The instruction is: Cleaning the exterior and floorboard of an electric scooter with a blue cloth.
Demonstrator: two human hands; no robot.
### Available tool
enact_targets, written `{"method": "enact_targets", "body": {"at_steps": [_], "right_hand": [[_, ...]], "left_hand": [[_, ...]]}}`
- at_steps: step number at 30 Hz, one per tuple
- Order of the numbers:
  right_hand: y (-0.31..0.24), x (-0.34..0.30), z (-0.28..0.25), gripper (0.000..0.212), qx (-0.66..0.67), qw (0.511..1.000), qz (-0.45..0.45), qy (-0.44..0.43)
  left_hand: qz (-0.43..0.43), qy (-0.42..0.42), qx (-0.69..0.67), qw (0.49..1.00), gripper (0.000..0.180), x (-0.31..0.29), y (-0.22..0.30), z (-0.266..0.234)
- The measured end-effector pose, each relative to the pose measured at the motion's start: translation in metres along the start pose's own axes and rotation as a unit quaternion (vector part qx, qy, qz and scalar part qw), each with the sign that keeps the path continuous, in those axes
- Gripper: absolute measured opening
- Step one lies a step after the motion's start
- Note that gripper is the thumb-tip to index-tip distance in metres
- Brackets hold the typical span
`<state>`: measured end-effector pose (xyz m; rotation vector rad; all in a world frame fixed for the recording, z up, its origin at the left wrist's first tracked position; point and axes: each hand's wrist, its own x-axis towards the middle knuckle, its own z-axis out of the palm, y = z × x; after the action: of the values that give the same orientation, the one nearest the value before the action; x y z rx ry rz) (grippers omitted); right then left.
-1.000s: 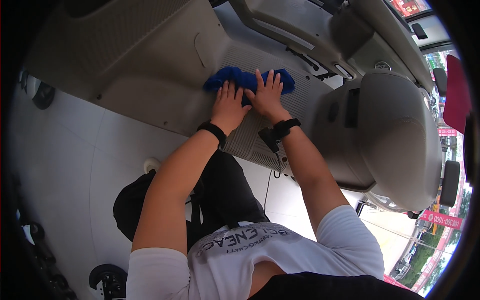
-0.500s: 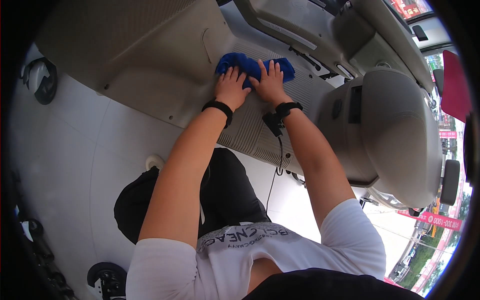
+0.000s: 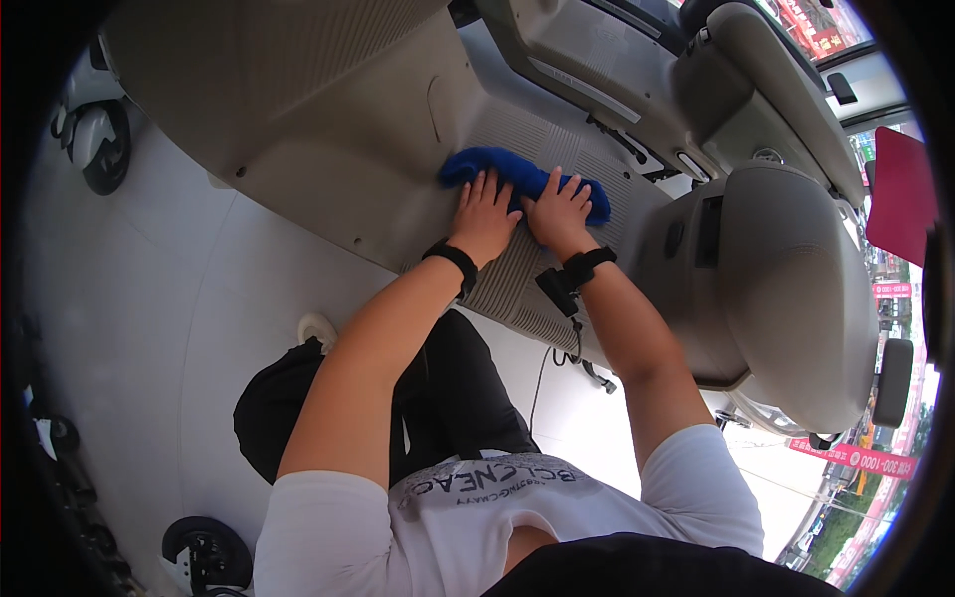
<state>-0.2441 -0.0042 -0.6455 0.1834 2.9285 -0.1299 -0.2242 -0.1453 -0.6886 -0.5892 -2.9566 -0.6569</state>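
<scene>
A bunched blue cloth (image 3: 512, 167) lies across the ribbed footboard (image 3: 512, 284) of a beige vehicle that looks like a scooter. My left hand (image 3: 484, 217) presses flat on the cloth's near edge, fingers stretched out and spread. Beside it, my right hand (image 3: 559, 211) rests on the cloth's right part, its fingers also extended. Both palms face down, and the thumbs point toward each other with a small gap between them. A black strap circles each wrist; a small black device (image 3: 557, 292) with a cable hangs at the right one.
A padded beige seat (image 3: 796, 289) rises right of my right arm. The front panel (image 3: 338, 129) slopes up on the left. Behind stands another beige vehicle (image 3: 587, 60). A black wheel (image 3: 206, 555) sits on the pale floor at lower left.
Both hands and the cloth have come slightly nearer to me along the footboard. The cloth looks more stretched out sideways. The whole view has also shifted a little.
</scene>
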Motion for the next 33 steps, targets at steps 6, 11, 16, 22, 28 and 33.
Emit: {"method": "enact_targets", "body": {"at_steps": [6, 11, 16, 22, 28, 33], "right_hand": [[0.002, 0.045, -0.005, 0.081, 0.051, 0.998, 0.035, 0.033], [0.038, 0.024, -0.013, 0.069, 0.105, 0.989, -0.075, 0.07], [0.039, 0.019, -0.009, 0.063, 0.03, 0.999, -0.007, 0.03], [0.039, 0.049, -0.014, 0.063, 0.05, 0.998, 0.038, 0.011], [0.045, 0.052, -0.019, 0.065, 0.063, 0.998, -0.007, -0.004], [0.05, 0.021, -0.012, 0.068, 0.045, 0.996, -0.076, 0.013]], "left_hand": [[-0.016, 0.0, 0.017, 1.0, 0.057, 0.065, -0.019, 0.008], [-0.037, -0.161, 0.044, 0.985, 0.064, 0.119, -0.014, -0.013], [-0.044, -0.155, 0.097, 0.982, 0.07, 0.142, -0.037, -0.01], [-0.075, -0.133, 0.101, 0.983, 0.067, 0.161, -0.026, -0.005], [-0.07, -0.16, 0.087, 0.981, 0.067, 0.137, -0.027, -0.01], [-0.04, -0.164, 0.071, 0.983, 0.07, 0.087, -0.016, -0.023]]}}
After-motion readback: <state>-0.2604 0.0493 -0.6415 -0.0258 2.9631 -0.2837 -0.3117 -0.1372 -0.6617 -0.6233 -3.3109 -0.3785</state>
